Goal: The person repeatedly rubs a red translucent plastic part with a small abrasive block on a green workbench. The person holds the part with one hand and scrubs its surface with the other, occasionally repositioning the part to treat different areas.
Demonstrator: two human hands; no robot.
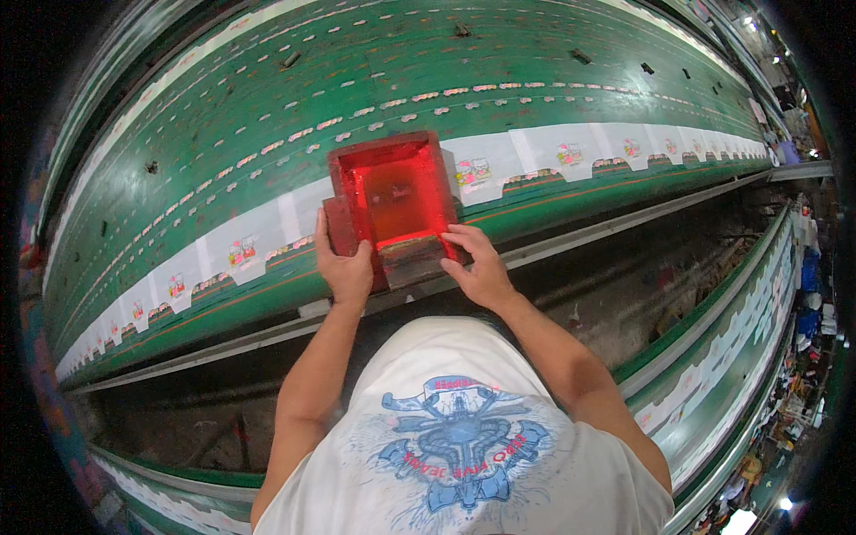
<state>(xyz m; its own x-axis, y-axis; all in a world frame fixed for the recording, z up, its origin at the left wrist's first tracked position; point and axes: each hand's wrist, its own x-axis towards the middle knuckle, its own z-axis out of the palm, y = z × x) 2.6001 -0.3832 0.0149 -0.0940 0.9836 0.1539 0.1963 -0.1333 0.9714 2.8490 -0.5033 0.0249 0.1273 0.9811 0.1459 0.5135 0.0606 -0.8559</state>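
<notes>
A red-stained screen printing frame (pixel 401 200) lies over the near edge of a long green printing table (pixel 374 73), with wet red ink on its mesh. My left hand (pixel 344 267) grips the frame's left side, the thumb on the near left corner and the fingers along a block on its outer side. My right hand (pixel 478 264) holds the near right corner between thumb and fingers. White fabric pieces (pixel 528 150) with printed cartoon figures lie in a row along the table, on both sides of the frame. The fabric under the frame is hidden.
A metal rail (pixel 555 247) runs along the table's near edge. Behind me, across a dark floor aisle (pixel 602 287), stands another green table with white pieces (pixel 709 388). Small dark clumps (pixel 580 56) dot the green surface. Assorted items and lights are at the far right.
</notes>
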